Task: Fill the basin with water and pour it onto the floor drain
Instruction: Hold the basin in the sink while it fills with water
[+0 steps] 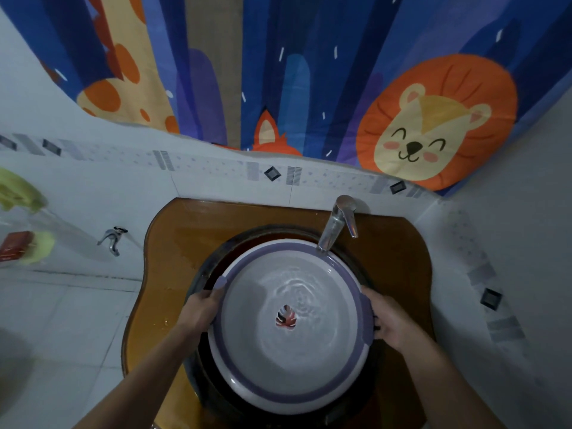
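Observation:
A round white basin point(247, 351) with a purple rim band and a leaf print on its bottom rests in the dark sink bowl point(213, 394). Rippling water lies inside the basin. My left hand point(202, 308) grips the basin's left rim and my right hand point(391, 320) grips the right rim by its purple handle. The chrome faucet point(335, 226) stands at the back right, with its spout over the basin's far rim. The floor drain is not in view.
The sink sits in a wet amber glass counter point(173, 243). A colourful animal-print curtain point(309, 72) hangs behind. A wall tap point(111, 238) sticks out at the left, and a shelf with yellow and red items point(21, 243) is at far left. White tiled floor point(62, 335) lies left.

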`<action>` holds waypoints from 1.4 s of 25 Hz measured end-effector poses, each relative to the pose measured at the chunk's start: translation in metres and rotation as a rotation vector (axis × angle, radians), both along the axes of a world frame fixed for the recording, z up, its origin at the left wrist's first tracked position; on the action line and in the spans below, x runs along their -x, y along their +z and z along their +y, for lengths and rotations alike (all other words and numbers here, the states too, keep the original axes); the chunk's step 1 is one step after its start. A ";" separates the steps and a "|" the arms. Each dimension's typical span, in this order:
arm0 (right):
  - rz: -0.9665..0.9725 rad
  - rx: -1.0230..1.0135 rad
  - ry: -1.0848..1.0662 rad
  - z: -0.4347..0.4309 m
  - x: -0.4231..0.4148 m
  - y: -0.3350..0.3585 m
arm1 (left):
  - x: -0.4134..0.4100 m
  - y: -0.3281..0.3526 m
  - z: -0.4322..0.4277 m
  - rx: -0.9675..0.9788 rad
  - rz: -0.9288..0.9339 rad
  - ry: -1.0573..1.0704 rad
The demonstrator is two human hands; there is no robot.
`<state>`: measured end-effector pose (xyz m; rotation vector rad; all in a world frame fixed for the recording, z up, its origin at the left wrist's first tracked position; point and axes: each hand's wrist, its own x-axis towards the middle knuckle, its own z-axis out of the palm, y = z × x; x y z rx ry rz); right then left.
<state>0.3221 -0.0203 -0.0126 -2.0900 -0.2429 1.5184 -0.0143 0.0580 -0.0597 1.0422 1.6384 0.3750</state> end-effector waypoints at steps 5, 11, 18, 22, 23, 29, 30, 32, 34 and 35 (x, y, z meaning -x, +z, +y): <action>-0.026 -0.031 0.049 -0.004 -0.007 0.004 | -0.003 -0.001 -0.009 -0.074 -0.095 0.123; -0.097 -0.052 0.109 -0.004 -0.009 -0.001 | -0.002 0.004 -0.020 -0.140 -0.132 0.120; -0.061 -0.144 0.016 -0.014 -0.008 -0.007 | -0.008 0.001 -0.044 -0.049 -0.219 0.315; -0.066 -0.195 -0.022 -0.016 -0.005 -0.007 | -0.008 0.004 -0.045 0.000 -0.193 0.375; -0.078 -0.204 -0.027 -0.017 -0.003 -0.008 | -0.008 0.005 -0.046 0.001 -0.188 0.386; -0.066 -0.241 -0.032 -0.020 -0.001 -0.008 | -0.008 0.011 -0.048 0.045 -0.178 0.446; -0.064 -0.244 -0.031 -0.021 -0.001 -0.008 | -0.007 0.013 -0.048 0.063 -0.176 0.458; -0.064 -0.239 -0.028 -0.022 0.000 -0.008 | -0.006 0.015 -0.050 0.098 -0.181 0.485; -0.060 -0.234 -0.017 -0.022 0.002 -0.007 | -0.004 0.017 -0.053 0.107 -0.194 0.499; -0.058 -0.238 -0.014 -0.021 0.002 -0.007 | -0.004 0.019 -0.055 0.104 -0.194 0.503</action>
